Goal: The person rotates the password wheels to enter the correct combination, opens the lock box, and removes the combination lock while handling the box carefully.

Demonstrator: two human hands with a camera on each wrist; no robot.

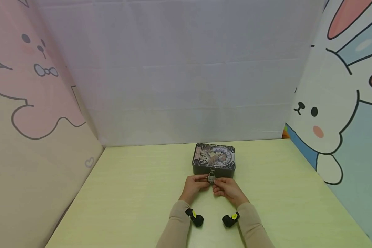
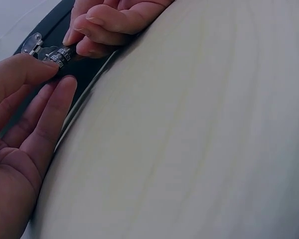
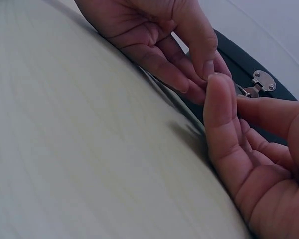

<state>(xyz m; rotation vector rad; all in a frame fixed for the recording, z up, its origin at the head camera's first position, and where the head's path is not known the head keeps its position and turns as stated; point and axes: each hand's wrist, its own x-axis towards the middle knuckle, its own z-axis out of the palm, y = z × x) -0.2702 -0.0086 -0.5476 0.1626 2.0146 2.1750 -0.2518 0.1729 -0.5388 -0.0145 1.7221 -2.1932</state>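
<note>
A dark tin box (image 1: 215,156) with a printed picture on its lid stands on the table, lid down. From the metal hasp (image 3: 263,82) on its front hangs a small combination padlock (image 1: 211,178), whose number dials (image 2: 62,57) show in the left wrist view. My left hand (image 1: 193,187) pinches the padlock from the left, thumb on the dials. On the other side, my right hand (image 1: 230,191) holds the padlock's right end between thumb and fingers. In the right wrist view the fingers hide most of the lock, and the digits are too small to read.
The pale yellow table (image 1: 136,193) stretches around the box. A white sheet (image 1: 189,75) hangs behind its back edge, and cartoon-printed panels (image 1: 322,113) stand at both sides. A black wrist camera (image 1: 195,218) is strapped to each forearm.
</note>
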